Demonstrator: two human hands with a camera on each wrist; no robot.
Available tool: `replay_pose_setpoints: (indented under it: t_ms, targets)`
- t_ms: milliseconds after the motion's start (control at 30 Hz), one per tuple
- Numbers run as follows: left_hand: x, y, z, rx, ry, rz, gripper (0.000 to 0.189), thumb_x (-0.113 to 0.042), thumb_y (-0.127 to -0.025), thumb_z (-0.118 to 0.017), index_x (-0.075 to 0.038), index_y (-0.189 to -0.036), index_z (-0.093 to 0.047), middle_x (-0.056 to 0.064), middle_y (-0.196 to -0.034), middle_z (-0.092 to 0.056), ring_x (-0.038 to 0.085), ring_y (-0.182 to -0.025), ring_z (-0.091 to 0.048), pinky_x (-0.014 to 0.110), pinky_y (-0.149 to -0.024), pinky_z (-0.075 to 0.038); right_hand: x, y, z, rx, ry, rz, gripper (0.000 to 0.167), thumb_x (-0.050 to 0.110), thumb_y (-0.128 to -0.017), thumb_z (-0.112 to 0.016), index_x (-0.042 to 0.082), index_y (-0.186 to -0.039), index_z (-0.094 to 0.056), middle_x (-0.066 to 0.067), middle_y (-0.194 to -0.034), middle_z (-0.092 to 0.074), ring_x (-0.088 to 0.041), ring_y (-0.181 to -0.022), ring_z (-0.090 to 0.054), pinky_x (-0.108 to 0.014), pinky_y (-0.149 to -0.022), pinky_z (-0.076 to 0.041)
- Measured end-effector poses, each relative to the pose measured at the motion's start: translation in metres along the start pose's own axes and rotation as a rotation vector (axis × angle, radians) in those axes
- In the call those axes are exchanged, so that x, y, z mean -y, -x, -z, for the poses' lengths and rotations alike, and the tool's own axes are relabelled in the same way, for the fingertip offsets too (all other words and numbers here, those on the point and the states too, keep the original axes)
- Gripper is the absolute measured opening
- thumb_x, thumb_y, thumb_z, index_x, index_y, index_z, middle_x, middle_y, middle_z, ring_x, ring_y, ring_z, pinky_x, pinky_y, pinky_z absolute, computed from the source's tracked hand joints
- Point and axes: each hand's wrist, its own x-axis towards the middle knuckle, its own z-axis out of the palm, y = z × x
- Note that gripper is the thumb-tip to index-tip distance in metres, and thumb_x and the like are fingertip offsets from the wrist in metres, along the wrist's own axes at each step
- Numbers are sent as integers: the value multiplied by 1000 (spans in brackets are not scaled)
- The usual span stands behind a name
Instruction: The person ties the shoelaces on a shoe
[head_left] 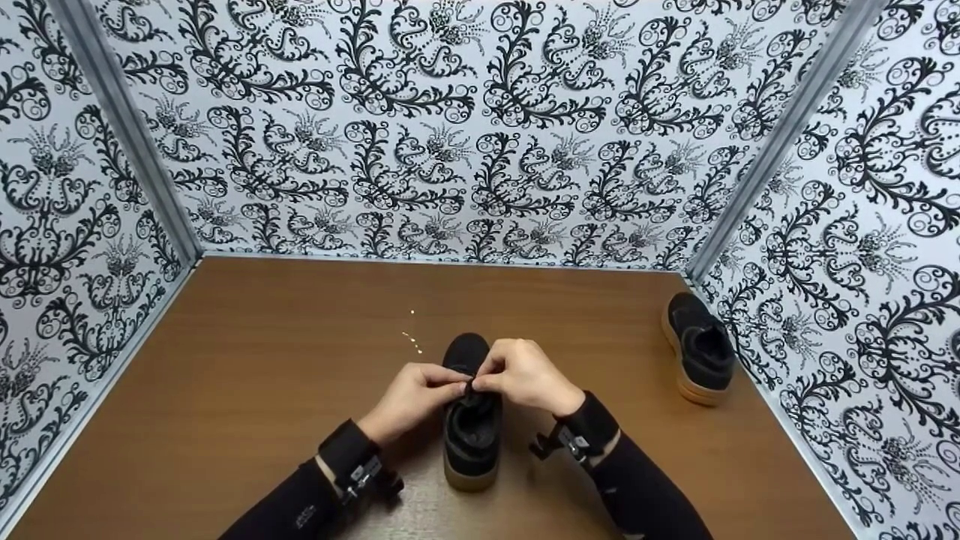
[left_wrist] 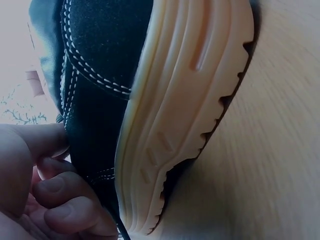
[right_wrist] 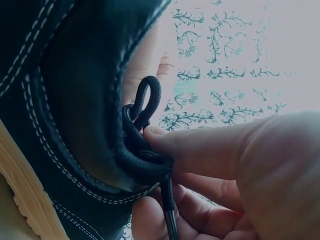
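Note:
A black shoe with white stitching and a tan rubber sole stands upright on the table, toe pointing away from me. Over its tongue my two hands meet. My right hand pinches the black shoelace between thumb and fingers; a small loop rises above the thumb tip and a tipped lace end hangs by the fingers. From the other side, my left hand pinches at the lace with thumb and forefinger. Its other fingers curl beside the shoe, and its fingertips are hidden behind the upper in the left wrist view.
A matching black shoe stands at the right, close to the side wall. Patterned black-and-white panels enclose the brown wooden table at the back and sides. Small light spots show on the tabletop left of the toe.

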Motion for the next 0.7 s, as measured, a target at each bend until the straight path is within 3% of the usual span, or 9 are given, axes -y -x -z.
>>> replay_pose_setpoints:
  t_ms: [367,700]
  targets:
    - [2,-1,0,0,-101,-34,5,-10,-100,-82,-10,-101,-87,1,-98,-80,8,-88,-66,22,-80,-52,0,1,5,41,-20,9,5,18,-95,-91,17,-91,-89,13,-88,-71,-9,-85,-64,-28,-76,-53]
    - [0,1,1,-43,-40,-39,4,-5,-100,-79,-4,-103,-82,6,-99,-78,10,-85,-66,22,-77,-53,-3,3,13,83,-8,35,7,13,-101,-84,10,-105,-88,7,-97,-76,-12,-91,-68,-31,-82,-55]
